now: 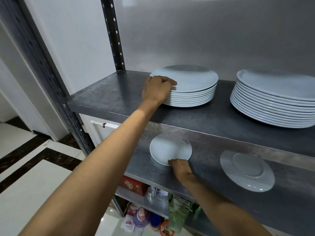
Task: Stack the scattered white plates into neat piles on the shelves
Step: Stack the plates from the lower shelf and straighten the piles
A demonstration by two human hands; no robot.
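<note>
Two piles of white plates stand on the upper shelf [109, 97]: a left pile [190, 92] and a taller right pile [272, 103]. My left hand [156, 88] grips the left rim of the left pile, thumb on the top plate and fingers along the side. On the shelf below [213, 164] lies a small white plate [168, 149], face up. My right hand [180, 167] pinches its near rim. Further right on that shelf a larger white plate [247, 171] lies upside down, apart from both hands.
A perforated metal upright [114, 34] rises at the upper shelf's back left corner, against a grey wall. Lower shelves hold a red box [133, 184], bottles and food packets [177, 212]. Tiled floor lies to the left.
</note>
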